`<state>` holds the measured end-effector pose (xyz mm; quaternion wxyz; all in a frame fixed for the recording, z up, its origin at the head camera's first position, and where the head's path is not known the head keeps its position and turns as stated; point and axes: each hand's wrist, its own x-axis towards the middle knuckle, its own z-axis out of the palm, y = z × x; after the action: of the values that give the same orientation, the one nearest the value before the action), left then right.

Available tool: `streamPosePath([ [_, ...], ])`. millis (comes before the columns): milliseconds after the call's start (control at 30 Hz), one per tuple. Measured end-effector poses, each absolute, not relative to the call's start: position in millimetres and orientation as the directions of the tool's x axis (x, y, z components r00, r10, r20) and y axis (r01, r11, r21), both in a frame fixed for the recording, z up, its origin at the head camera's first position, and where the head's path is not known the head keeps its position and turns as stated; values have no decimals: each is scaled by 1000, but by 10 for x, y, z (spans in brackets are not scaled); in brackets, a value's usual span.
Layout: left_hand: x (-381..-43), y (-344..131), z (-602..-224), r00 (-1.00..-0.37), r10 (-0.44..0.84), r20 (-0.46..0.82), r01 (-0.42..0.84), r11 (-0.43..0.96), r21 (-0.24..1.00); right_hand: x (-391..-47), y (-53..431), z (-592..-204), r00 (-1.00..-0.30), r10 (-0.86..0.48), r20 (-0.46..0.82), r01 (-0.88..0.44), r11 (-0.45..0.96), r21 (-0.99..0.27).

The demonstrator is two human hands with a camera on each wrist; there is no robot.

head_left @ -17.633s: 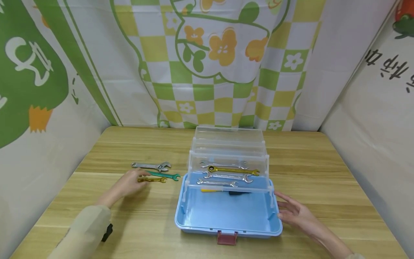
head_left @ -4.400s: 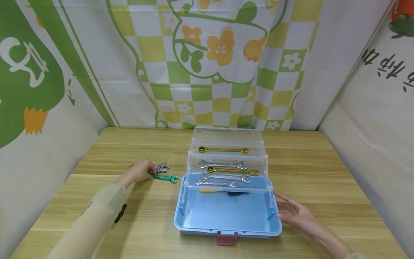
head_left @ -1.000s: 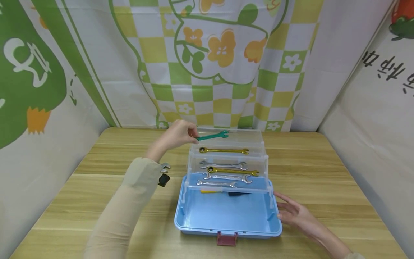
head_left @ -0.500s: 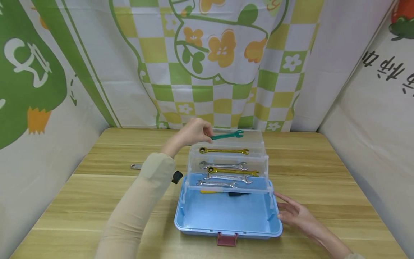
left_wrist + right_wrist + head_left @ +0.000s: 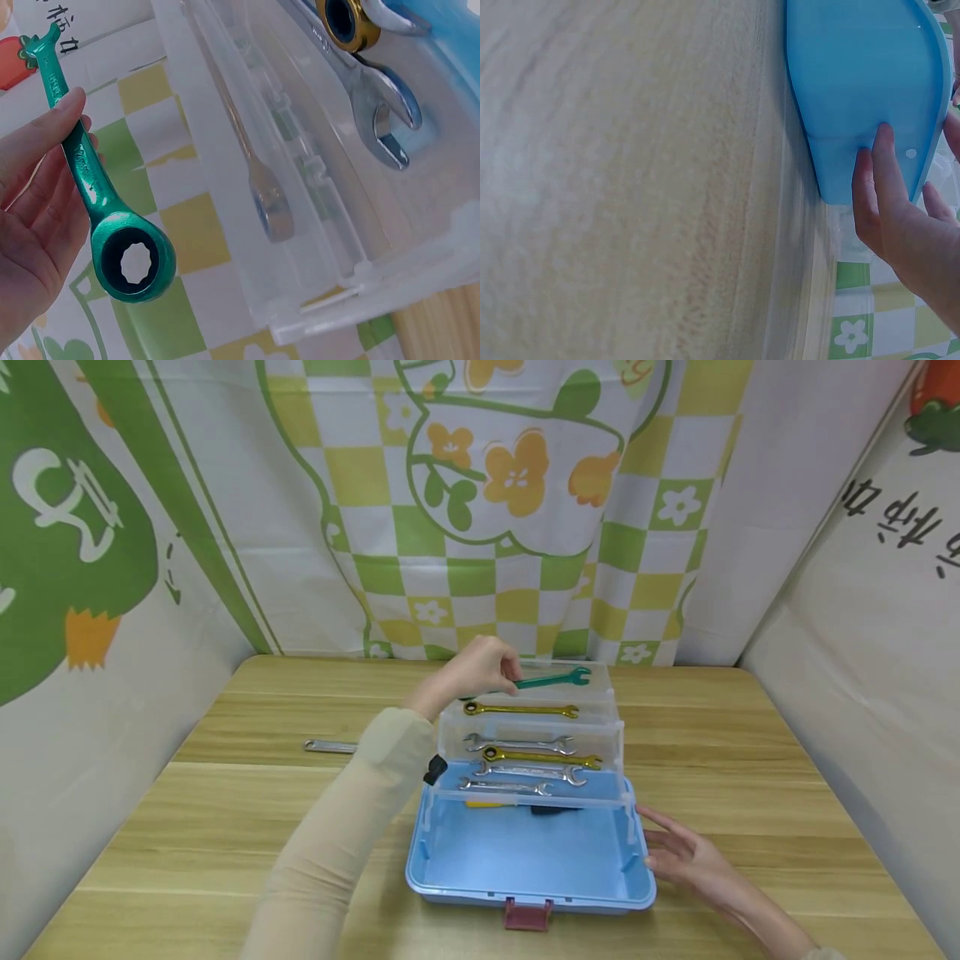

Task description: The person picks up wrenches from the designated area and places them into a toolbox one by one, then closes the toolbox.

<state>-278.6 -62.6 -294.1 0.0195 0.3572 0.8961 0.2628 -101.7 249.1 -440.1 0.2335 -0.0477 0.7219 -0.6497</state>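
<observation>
My left hand (image 5: 483,667) pinches a green ratcheting combination wrench (image 5: 555,679) over the top clear tray of the blue toolbox (image 5: 525,860). In the left wrist view, thumb and fingers grip its shaft, with the ring end (image 5: 135,259) towards the camera. Just below it in the head view, a gold ratcheting wrench (image 5: 521,710) lies in the middle tier. Further forward, the lower tray bears silver open-end wrenches (image 5: 517,743) and a second gold wrench (image 5: 543,757). My right hand (image 5: 686,860) rests against the toolbox's right wall, fingers extended along it in the right wrist view.
An adjustable wrench (image 5: 330,746) lies on the wooden table (image 5: 247,827) at left, its head hidden by my left sleeve. A yellow piece (image 5: 491,804) and a black piece (image 5: 555,810) show inside the box under the trays. The maroon latch (image 5: 527,913) hangs in front.
The gold wrench went from the table into a tray; then my left hand lifted the green wrench from the table and carried it rightward over the top tray. My right hand has stayed put.
</observation>
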Motion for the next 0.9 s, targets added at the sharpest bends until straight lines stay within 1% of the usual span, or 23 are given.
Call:
streamPosePath([
  [267, -2797, -506, -2997, -731, 675, 101, 616, 589, 523, -1016, 2488, -4402, -887, -365, -284, 244, 153, -958],
  [433, -2795, -442, -3036, -722, 688, 78, 615, 586, 527, -1016, 2486, -4404, -887, -363, -285, 243, 157, -957],
  [900, -2795, -305, -3158, -717, 698, 3, 614, 628, 478, -1008, 2494, -4404, -890, -368, -269, 228, 152, -962],
])
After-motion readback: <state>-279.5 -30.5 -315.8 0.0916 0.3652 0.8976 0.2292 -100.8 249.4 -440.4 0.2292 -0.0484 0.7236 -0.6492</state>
